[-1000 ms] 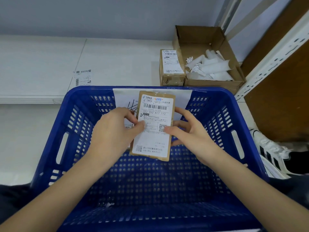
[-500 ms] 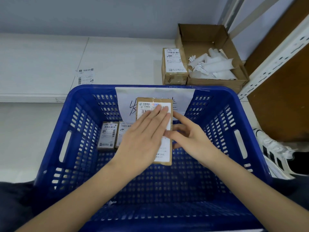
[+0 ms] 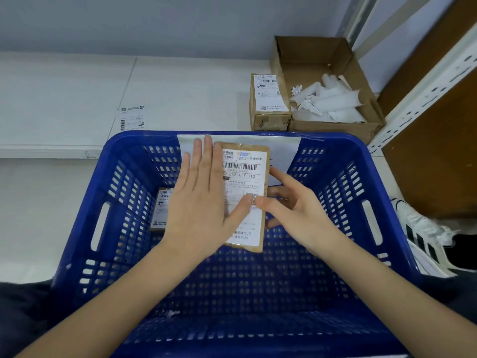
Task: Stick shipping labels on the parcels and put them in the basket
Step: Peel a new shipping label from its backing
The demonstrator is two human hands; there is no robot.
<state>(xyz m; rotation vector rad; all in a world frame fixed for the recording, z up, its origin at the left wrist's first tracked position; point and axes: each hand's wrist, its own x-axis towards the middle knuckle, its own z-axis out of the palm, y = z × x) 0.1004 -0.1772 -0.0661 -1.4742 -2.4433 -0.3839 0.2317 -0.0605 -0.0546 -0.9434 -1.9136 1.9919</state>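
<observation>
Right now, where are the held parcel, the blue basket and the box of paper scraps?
held parcel (image 3: 245, 174), head view, on its white label.
blue basket (image 3: 343, 140), head view, far rim.
box of paper scraps (image 3: 312, 51), head view, inner back wall.

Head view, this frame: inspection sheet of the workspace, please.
Surface: white shelf, one loose label lying on it.
Job's things: labelled parcel held over blue basket; another parcel inside; one on the shelf.
Clutter: cardboard box of label backings.
Grippers: left hand flat on the label; right hand grips the parcel's edge.
Cables: nothing seen.
Surroundings: metal rack, shoe.
</observation>
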